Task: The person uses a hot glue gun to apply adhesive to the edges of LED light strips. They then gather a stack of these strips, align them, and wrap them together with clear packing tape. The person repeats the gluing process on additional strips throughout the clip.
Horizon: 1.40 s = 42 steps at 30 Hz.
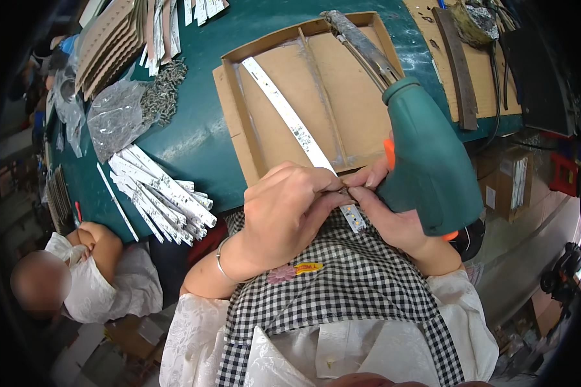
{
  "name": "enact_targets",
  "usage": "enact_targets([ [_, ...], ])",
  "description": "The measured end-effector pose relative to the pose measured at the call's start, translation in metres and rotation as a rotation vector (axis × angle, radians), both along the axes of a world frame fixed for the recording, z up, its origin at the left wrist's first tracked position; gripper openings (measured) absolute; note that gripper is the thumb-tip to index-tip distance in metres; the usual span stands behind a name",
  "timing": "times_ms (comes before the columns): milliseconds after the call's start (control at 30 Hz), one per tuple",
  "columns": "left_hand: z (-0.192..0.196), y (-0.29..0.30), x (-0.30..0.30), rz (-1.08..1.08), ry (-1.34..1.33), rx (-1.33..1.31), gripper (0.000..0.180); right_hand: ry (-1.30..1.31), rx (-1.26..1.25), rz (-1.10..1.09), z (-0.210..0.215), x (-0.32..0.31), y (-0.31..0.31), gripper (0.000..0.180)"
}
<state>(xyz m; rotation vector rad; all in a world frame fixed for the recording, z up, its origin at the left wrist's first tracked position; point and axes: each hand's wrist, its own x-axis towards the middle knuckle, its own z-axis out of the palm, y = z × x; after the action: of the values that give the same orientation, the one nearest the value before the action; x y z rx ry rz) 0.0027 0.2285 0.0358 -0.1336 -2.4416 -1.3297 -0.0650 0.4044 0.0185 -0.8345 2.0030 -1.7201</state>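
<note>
A long white LED circuit strip lies slantwise across the cardboard tray and over its near edge toward my apron. My left hand is closed, with thumb and fingertips pinching at the strip near its lower end. The thumb and forefinger of my right hand meet them there, closed together; any small part between the fingertips is hidden. A green pistol-shaped tool with orange parts rests in my right hand, its body covering most of the palm. Its nose points up toward the tray's far right corner.
Left on the green table lie a heap of white strips, a pile of small screws, and a clear plastic bag. Stacked cardboard pieces stand behind. A dark bar lies right. Another person sits at left.
</note>
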Motion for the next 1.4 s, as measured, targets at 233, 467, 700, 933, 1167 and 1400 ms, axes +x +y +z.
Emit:
enact_targets([
  [233,0.0,-0.004,-0.003,-0.021,-0.022,0.016,0.026,0.04,0.051,-0.031,0.006,-0.001,-0.002,0.026],
  [467,-0.007,-0.01,-0.004,-0.089,0.046,0.06,0.021,0.116,0.112,-0.023,-0.005,0.001,-0.008,0.029],
  [700,-0.011,-0.021,-0.001,-0.049,0.01,-0.007,0.024,0.119,0.136,0.006,-0.021,0.003,-0.008,0.036],
  [933,-0.029,-0.049,-0.016,0.267,0.086,-0.388,0.015,0.029,-0.013,-0.008,-0.016,0.003,0.002,0.067],
  [1167,-0.04,-0.051,-0.019,0.278,-0.016,-0.407,0.014,-0.056,0.082,0.057,-0.027,0.009,0.017,0.045],
  [1400,-0.044,-0.053,-0.016,0.279,-0.069,-0.376,0.015,-0.074,0.138,0.093,-0.026,0.008,0.02,0.028],
])
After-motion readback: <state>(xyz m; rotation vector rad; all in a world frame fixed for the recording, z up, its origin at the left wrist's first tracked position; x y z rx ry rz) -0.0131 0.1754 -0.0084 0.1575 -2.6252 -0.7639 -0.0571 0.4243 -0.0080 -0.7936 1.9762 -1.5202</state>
